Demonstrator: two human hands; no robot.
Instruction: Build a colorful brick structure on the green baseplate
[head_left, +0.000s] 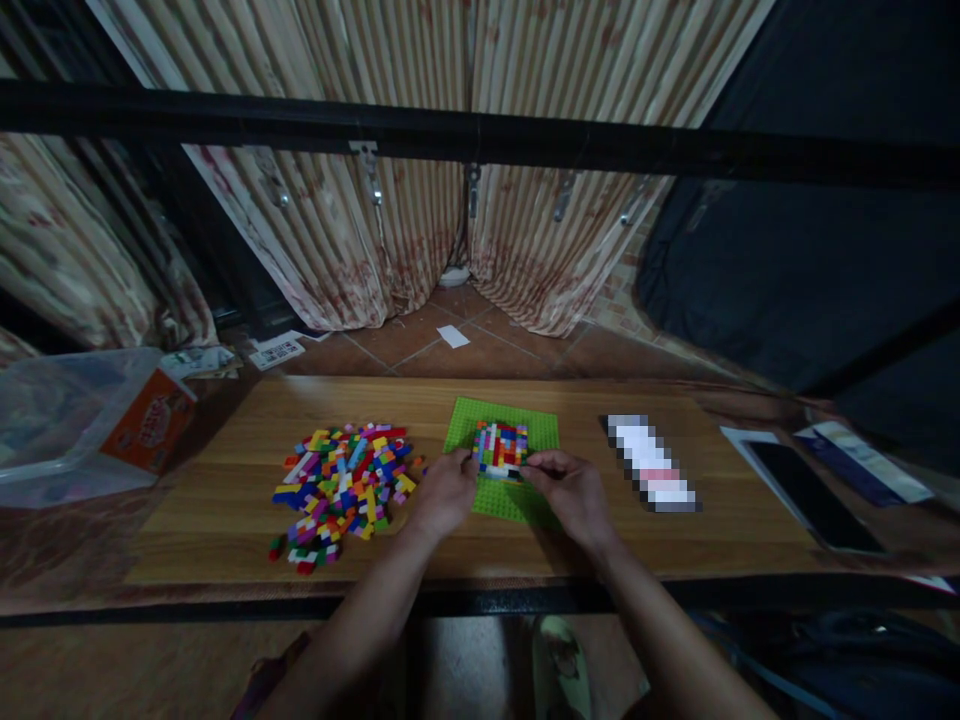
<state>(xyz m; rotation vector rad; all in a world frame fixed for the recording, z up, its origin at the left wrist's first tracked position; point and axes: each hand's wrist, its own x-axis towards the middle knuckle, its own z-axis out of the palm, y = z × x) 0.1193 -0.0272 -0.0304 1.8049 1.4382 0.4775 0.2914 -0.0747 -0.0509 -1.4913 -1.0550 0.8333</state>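
A build of many-coloured toy bricks (504,447) sits on a green baseplate (540,420) at the middle of the wooden table. My left hand (448,490) is at the build's left side, fingers curled against its edge and partly hidden by the back of the hand. From the right, my right hand (571,488) reaches to the front right corner of the build, thumb and finger pinched together. A small dark toy brick (514,473) shows at those fingertips, on or against the front edge. To the left of my left hand spreads a pile of loose toy bricks (352,480).
A blurred-out flat item (651,462) lies right of the baseplate. Farther right are a dark tablet-like slab (814,495) and a packet (862,460). A clear plastic bin (67,420) with an orange label stands left. Behind the table, a dark rail (420,120) crosses before curtains.
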